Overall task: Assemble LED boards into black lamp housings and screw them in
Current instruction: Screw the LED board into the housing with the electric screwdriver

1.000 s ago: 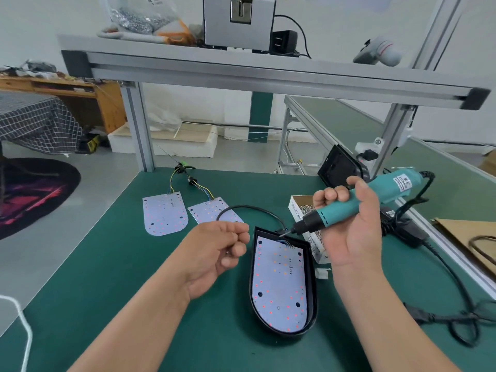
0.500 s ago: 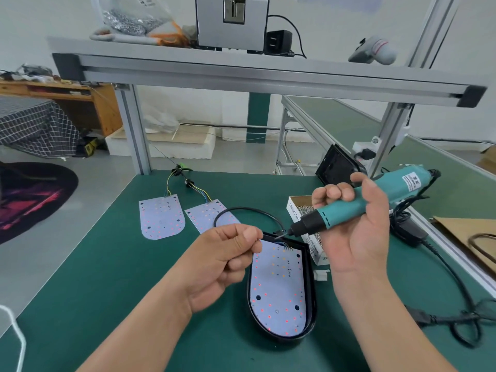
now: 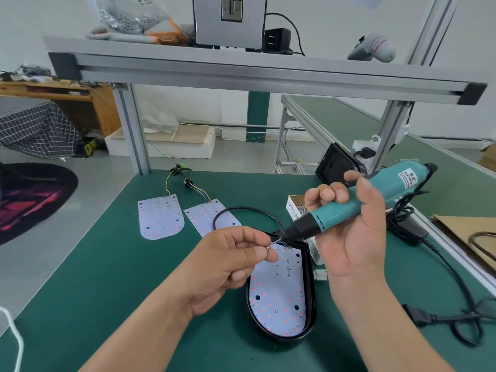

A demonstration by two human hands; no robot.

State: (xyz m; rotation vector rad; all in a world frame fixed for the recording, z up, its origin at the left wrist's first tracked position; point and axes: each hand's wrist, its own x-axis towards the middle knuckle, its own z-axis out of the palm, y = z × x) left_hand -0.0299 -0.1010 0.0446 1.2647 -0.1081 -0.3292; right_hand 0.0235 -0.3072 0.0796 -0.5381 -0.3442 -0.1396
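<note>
A black lamp housing lies on the green mat in front of me with a white LED board seated inside it. My right hand grips a teal electric screwdriver, held above the housing with its bit pointing left and down. My left hand pinches a small screw between thumb and fingers, right at the bit's tip over the housing's far end. Two more LED boards with coloured wires lie further back on the mat.
A small white box of screws stands behind the housing. A black power adapter and cables trail on the right. Another black housing leans by the frame post. An aluminium shelf crosses overhead.
My left hand has risen and moved right, bringing the screw up to the screwdriver's bit. My right hand has kept the screwdriver nearly still.
</note>
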